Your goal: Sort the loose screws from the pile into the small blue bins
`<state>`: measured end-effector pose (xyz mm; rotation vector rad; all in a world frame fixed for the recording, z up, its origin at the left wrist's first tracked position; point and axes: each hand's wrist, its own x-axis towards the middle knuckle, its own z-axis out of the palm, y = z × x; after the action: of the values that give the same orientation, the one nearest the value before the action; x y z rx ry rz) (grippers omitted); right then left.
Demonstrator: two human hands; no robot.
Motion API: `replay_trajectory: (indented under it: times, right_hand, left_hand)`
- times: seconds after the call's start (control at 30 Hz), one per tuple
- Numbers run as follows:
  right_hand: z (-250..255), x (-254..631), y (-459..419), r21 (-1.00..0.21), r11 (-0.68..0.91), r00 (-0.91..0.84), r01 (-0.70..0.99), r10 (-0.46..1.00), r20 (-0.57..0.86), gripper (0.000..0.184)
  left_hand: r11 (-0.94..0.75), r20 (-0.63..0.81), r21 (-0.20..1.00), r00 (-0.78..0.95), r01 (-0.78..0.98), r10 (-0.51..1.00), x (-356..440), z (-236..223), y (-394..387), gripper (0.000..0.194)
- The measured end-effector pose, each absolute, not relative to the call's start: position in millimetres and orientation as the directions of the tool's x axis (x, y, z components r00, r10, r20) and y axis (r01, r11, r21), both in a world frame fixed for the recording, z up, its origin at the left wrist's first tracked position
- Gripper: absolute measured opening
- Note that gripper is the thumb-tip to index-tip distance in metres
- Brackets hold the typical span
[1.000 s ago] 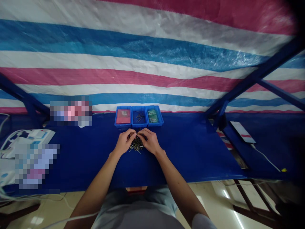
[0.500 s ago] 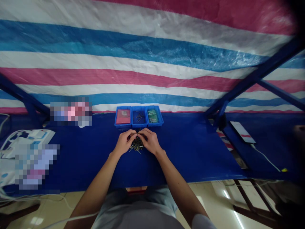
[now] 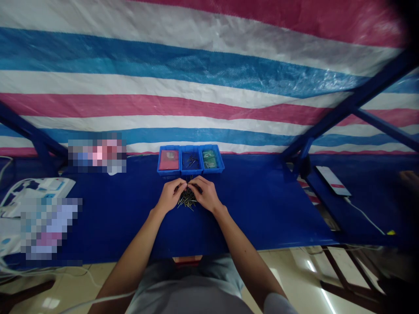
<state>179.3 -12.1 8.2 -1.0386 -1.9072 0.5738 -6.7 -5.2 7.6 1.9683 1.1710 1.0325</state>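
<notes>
My left hand (image 3: 170, 192) and my right hand (image 3: 205, 192) meet fingertip to fingertip over a pile of small metal screws or pins (image 3: 187, 201) on the blue table. Both are closed in a pinch. Whatever lies between the fingertips is too small to make out. Just beyond my hands stand three joined blue bins. The left bin (image 3: 158, 165) has a red piece in it, the middle bin (image 3: 191, 172) several thin dark metal pieces, and the right bin (image 3: 223, 166) green and pale pieces.
A white phone (image 3: 333, 181) with a cable lies on a surface to the right, near another person's hand (image 3: 409, 176). White packages (image 3: 39, 189) lie at the left. Blue frame bars (image 3: 352, 104) slant up on both sides before a striped sheet (image 3: 196, 100).
My hands stay almost in place, with only slight finger movement over the pile. At the far right, the other person's hand has shifted a little to the left.
</notes>
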Motion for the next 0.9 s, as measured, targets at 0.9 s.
replay_trajectory:
  times: [0.9]
  right_hand:
    - [9.9, 180.3, -12.8, -0.679, 0.543, -0.31, 0.494, 0.84, 0.446, 0.02]
  left_hand:
    - [-0.465, 0.365, 0.779, 0.3, 0.421, 0.882, -5.7, 5.2, -3.2, 0.026]
